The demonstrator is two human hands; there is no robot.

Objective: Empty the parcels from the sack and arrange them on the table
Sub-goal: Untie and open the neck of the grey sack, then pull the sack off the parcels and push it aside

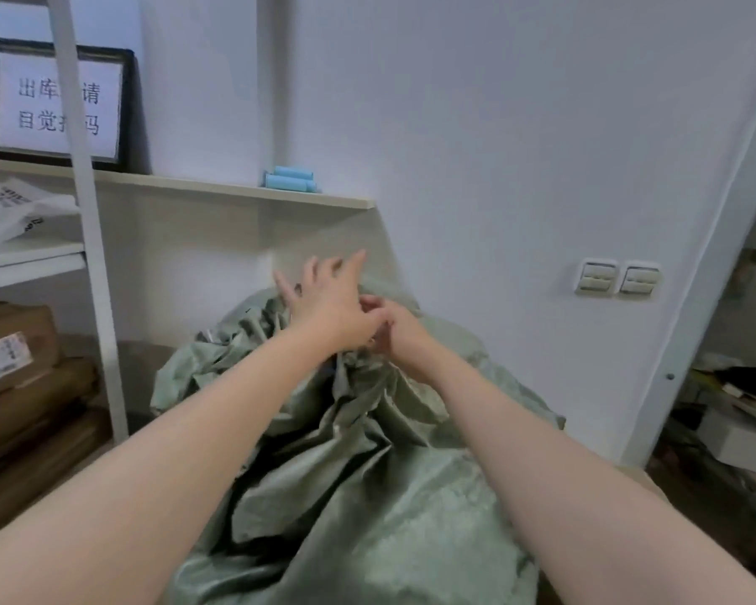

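Both arms reach forward over the green sack [367,495]. The left hand [329,301] splays open above its bunched top. The right hand [396,331] curls just beside it, grip unclear.

Both my bare arms reach forward, hands meeting.
My left hand [328,299] crosses in front with fingers [352,264] spread; my right hand [400,331] sits just behind it, fingers curled, its grip hidden.

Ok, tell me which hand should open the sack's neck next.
Probably right: the right hand curls its fingers into the green woven sack at its bunched neck; the left hand lies above, fingers splayed, apparently holding nothing.
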